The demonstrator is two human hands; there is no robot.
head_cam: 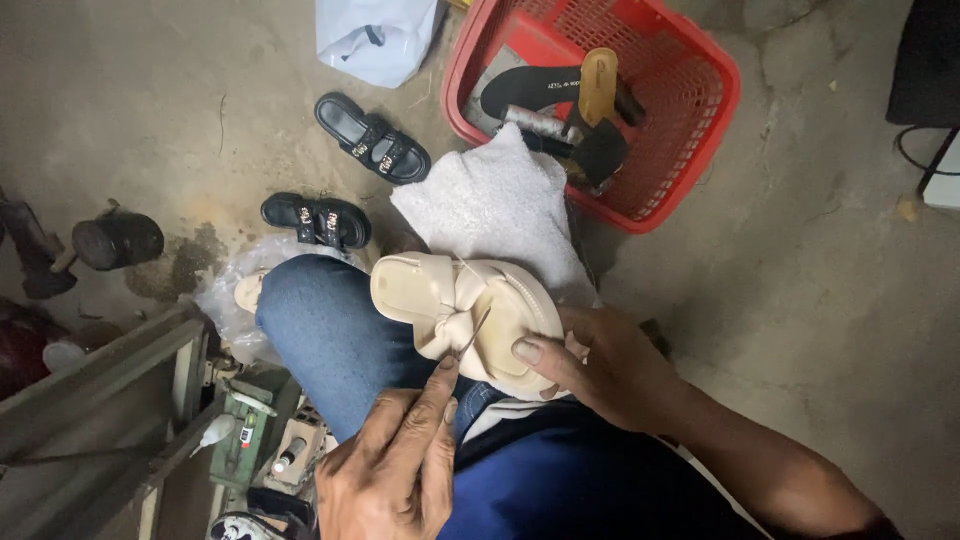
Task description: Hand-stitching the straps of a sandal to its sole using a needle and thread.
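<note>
The cream sandal (455, 305) rests on the person's knee, just below the red basket (640, 110). The right hand (610, 365) clamps its sole, thumb pressed on top; the left hand (395, 470) pinches a thin awl (475, 335) at the knotted strap. In my judgement the point should enter shallowly, clear of the thumb.

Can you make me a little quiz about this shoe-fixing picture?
1. True or false: the cream sandal lies in the red basket.
2. Which hand pushes the thin tool into the sandal? A left hand B right hand
3. How many black sandals lie on the floor?

Key: 1 false, it rests on the person's knee; 2 A; 3 two.
</note>
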